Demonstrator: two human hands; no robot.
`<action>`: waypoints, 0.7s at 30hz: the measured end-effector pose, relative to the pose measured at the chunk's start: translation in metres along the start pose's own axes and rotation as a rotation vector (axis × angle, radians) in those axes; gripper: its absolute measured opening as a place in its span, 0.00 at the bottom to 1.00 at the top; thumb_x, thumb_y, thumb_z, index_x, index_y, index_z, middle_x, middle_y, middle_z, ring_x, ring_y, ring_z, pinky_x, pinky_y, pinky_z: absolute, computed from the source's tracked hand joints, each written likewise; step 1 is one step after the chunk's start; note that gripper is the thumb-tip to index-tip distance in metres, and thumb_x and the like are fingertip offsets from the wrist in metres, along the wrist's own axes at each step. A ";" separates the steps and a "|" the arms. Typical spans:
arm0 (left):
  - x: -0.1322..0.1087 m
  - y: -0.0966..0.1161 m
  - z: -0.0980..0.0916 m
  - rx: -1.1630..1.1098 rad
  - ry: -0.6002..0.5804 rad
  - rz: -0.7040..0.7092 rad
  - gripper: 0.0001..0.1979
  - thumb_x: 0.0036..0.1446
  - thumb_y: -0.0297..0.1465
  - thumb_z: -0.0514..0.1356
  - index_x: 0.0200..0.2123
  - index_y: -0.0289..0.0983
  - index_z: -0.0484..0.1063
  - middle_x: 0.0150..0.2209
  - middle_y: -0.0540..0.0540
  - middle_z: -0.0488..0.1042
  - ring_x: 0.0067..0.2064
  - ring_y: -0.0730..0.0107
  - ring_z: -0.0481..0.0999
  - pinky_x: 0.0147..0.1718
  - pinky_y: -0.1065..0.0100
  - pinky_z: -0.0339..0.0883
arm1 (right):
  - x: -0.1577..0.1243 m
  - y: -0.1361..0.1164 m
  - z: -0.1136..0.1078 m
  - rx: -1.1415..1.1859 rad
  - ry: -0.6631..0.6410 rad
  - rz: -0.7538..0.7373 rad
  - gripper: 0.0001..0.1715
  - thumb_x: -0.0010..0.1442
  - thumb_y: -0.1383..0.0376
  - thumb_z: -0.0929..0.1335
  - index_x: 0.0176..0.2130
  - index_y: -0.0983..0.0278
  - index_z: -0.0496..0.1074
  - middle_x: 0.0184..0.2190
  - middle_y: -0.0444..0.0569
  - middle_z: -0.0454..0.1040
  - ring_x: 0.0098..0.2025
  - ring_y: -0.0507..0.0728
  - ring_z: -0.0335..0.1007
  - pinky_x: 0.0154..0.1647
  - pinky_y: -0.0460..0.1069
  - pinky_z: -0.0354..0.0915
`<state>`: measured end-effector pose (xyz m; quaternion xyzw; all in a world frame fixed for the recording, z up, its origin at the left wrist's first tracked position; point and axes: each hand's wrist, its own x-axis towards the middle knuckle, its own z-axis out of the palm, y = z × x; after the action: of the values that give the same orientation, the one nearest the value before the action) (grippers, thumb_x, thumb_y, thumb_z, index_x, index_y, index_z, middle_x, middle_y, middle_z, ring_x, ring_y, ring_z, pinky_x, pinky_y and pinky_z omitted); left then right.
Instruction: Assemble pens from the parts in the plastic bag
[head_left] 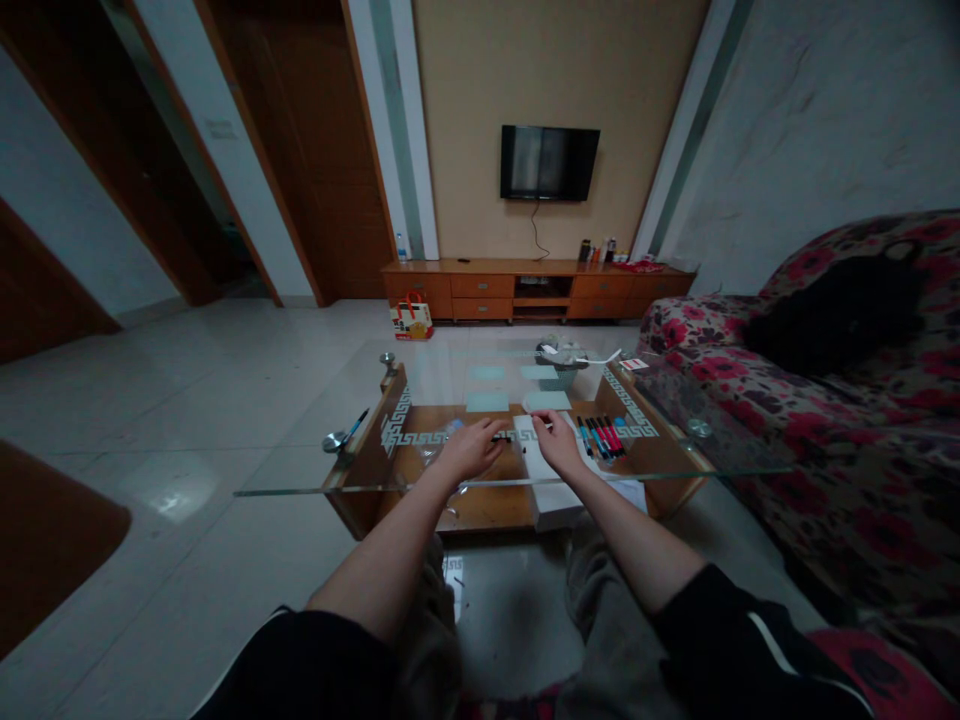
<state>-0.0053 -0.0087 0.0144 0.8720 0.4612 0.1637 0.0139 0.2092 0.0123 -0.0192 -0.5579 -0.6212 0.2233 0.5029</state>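
Observation:
My left hand is over the glass table top, fingers bent round a slim dark pen-like piece; whether it is a whole pen or a part, I cannot tell. A short gap to the right, my right hand has thumb and fingers drawn together in a pinch. Whatever is in that pinch is too small to make out. Just beyond it lies a row of several blue, black and red pens. Another pen, blue and black, is near the left edge of the glass.
Under the glass is a wooden shelf bearing a white box. Pale rectangles show at mid-table. Beyond stand a waste bin, a gift bag and a low TV cabinet. A flowered sofa is on the right.

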 end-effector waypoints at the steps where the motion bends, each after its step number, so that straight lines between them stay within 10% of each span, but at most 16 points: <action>1: 0.000 0.001 -0.002 0.008 -0.007 0.006 0.21 0.66 0.37 0.51 0.61 0.47 0.62 0.51 0.44 0.72 0.45 0.60 0.76 0.43 0.63 0.68 | 0.001 0.002 -0.001 -0.011 0.014 0.003 0.17 0.61 0.57 0.63 0.41 0.64 0.74 0.37 0.51 0.77 0.37 0.58 0.71 0.40 0.52 0.65; 21: 0.002 0.004 -0.006 0.075 -0.021 0.044 0.17 0.68 0.37 0.48 0.56 0.49 0.69 0.42 0.45 0.69 0.38 0.64 0.74 0.37 0.66 0.64 | 0.002 0.007 -0.002 -0.049 0.018 -0.036 0.17 0.61 0.58 0.62 0.40 0.64 0.75 0.39 0.52 0.77 0.40 0.58 0.71 0.43 0.52 0.64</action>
<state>-0.0034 -0.0103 0.0213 0.8834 0.4476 0.1374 -0.0173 0.2144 0.0150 -0.0236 -0.5608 -0.6318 0.1939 0.4988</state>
